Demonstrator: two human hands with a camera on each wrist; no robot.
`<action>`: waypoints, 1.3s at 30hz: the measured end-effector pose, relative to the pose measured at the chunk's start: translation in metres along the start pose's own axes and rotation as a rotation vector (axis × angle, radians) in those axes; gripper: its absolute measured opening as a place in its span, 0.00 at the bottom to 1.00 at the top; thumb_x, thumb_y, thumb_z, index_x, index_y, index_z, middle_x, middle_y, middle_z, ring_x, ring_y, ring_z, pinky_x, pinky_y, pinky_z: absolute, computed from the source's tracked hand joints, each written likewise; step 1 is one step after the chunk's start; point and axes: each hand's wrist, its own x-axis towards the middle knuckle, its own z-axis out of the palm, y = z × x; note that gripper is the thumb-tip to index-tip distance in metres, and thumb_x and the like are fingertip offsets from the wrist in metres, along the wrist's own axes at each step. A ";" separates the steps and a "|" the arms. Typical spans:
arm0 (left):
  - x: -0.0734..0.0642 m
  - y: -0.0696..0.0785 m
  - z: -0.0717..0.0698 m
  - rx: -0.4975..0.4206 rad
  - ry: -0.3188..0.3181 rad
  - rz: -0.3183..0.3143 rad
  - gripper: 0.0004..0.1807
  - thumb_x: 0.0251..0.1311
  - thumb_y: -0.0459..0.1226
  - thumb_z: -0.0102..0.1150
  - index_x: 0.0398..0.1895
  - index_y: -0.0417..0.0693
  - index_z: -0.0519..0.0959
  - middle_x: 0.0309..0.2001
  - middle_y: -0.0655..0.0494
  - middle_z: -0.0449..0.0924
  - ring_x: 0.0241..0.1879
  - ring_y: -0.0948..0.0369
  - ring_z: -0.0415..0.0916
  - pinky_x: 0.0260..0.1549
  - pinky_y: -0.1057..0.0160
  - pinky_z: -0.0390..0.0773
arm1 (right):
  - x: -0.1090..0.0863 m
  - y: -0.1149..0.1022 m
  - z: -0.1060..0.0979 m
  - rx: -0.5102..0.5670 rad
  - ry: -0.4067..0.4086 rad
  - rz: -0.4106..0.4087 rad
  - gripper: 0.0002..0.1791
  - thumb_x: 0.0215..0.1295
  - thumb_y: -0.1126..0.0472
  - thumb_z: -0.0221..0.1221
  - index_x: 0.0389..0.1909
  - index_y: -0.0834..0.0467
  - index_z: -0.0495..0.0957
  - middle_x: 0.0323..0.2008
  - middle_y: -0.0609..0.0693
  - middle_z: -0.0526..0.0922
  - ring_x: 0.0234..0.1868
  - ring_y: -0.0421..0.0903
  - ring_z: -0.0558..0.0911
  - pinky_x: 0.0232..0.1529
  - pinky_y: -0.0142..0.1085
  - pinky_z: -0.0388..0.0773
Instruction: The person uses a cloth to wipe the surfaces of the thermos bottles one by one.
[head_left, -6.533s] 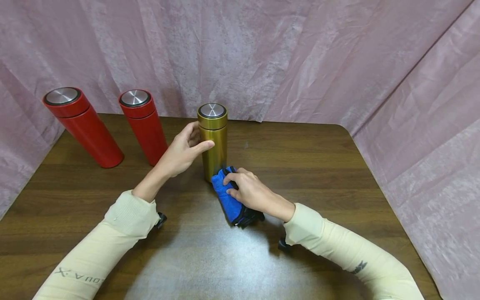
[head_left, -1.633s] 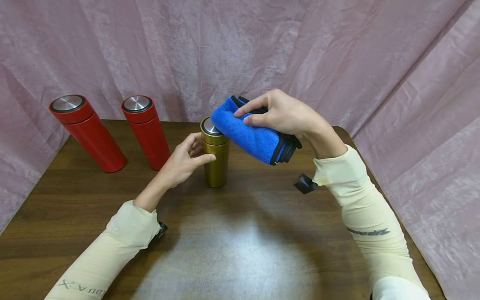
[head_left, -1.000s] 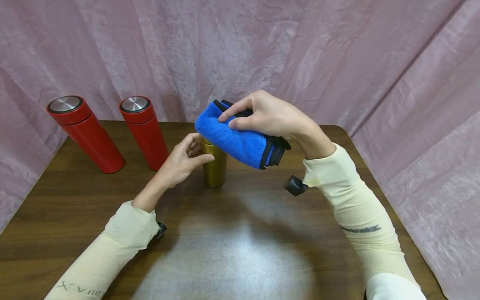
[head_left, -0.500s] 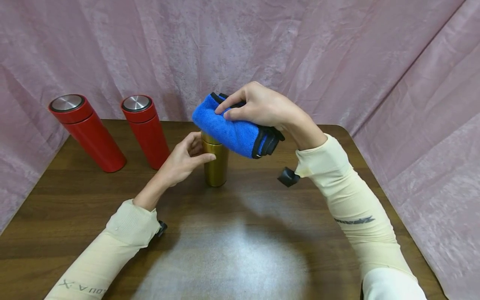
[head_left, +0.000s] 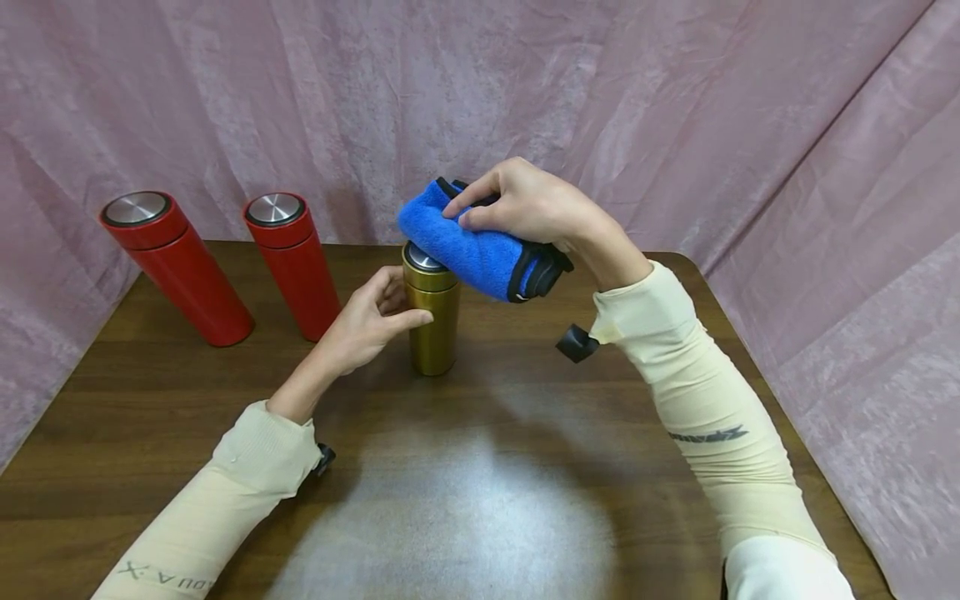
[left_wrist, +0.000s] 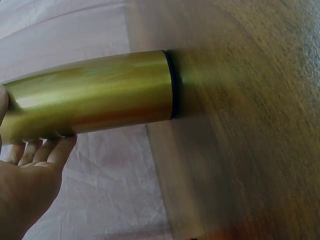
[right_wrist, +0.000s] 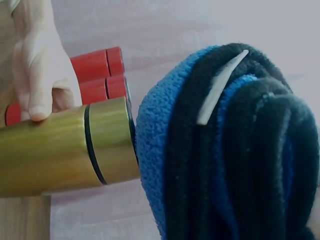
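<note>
— Where is the gold bottle [head_left: 433, 337] placed?
— It is stood upright on the wooden table [head_left: 172, 400], its axis aligned twelve to six. At three o'clock from the left hand [head_left: 366, 325], the nearer one, it is gripped: thumb in front, fingers curled behind.
— And the right hand [head_left: 536, 202]?
— The folded blue cloth [head_left: 471, 250] is pinched there; the silvery lid [head_left: 420, 257] is seen at eight o'clock, partly hidden. Contact cannot be told.
— Textures?
— Fluffy pile is edged in black; the cylinder is smooth and glossy.
</note>
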 end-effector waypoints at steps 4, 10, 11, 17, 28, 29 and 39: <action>0.000 0.001 0.001 -0.003 0.002 0.003 0.32 0.65 0.30 0.69 0.69 0.38 0.66 0.65 0.42 0.76 0.67 0.49 0.72 0.69 0.49 0.69 | -0.001 0.004 -0.002 0.004 0.002 0.016 0.16 0.74 0.58 0.60 0.58 0.51 0.86 0.63 0.52 0.78 0.50 0.49 0.80 0.47 0.38 0.80; -0.001 0.002 0.001 0.008 0.008 -0.015 0.33 0.65 0.30 0.69 0.71 0.39 0.66 0.66 0.42 0.75 0.69 0.48 0.71 0.70 0.47 0.67 | -0.007 0.009 -0.003 0.011 0.006 0.031 0.16 0.75 0.57 0.59 0.59 0.50 0.86 0.61 0.52 0.79 0.48 0.50 0.80 0.45 0.39 0.81; -0.001 0.002 0.001 0.012 0.008 -0.019 0.34 0.65 0.31 0.69 0.71 0.40 0.66 0.66 0.42 0.75 0.69 0.48 0.71 0.70 0.47 0.67 | -0.009 0.010 -0.004 0.009 0.007 0.031 0.16 0.75 0.57 0.59 0.59 0.51 0.86 0.61 0.52 0.79 0.47 0.50 0.80 0.44 0.39 0.81; 0.000 0.000 0.001 0.015 0.013 -0.023 0.34 0.64 0.31 0.70 0.71 0.40 0.66 0.66 0.42 0.76 0.68 0.47 0.71 0.69 0.46 0.68 | -0.019 0.015 -0.002 0.006 0.021 0.011 0.16 0.75 0.58 0.59 0.59 0.52 0.86 0.60 0.53 0.81 0.46 0.51 0.81 0.43 0.39 0.81; -0.001 0.000 0.002 0.039 0.019 -0.028 0.36 0.65 0.33 0.70 0.73 0.42 0.65 0.66 0.42 0.76 0.69 0.46 0.71 0.69 0.45 0.68 | -0.041 0.026 0.010 0.016 0.071 -0.033 0.15 0.73 0.58 0.61 0.57 0.51 0.87 0.58 0.52 0.83 0.45 0.51 0.81 0.43 0.40 0.81; -0.002 -0.001 0.002 0.039 0.020 -0.028 0.36 0.65 0.33 0.70 0.73 0.42 0.65 0.66 0.42 0.76 0.69 0.46 0.71 0.69 0.45 0.68 | -0.042 0.027 0.011 0.020 0.073 -0.036 0.15 0.73 0.58 0.61 0.57 0.51 0.87 0.58 0.52 0.82 0.46 0.50 0.81 0.44 0.40 0.80; -0.002 -0.004 0.004 0.018 0.024 -0.019 0.36 0.66 0.34 0.69 0.74 0.45 0.65 0.66 0.45 0.75 0.69 0.47 0.71 0.69 0.46 0.69 | -0.054 0.030 0.021 0.025 0.086 -0.071 0.15 0.73 0.58 0.62 0.57 0.50 0.87 0.57 0.51 0.84 0.47 0.49 0.81 0.48 0.42 0.80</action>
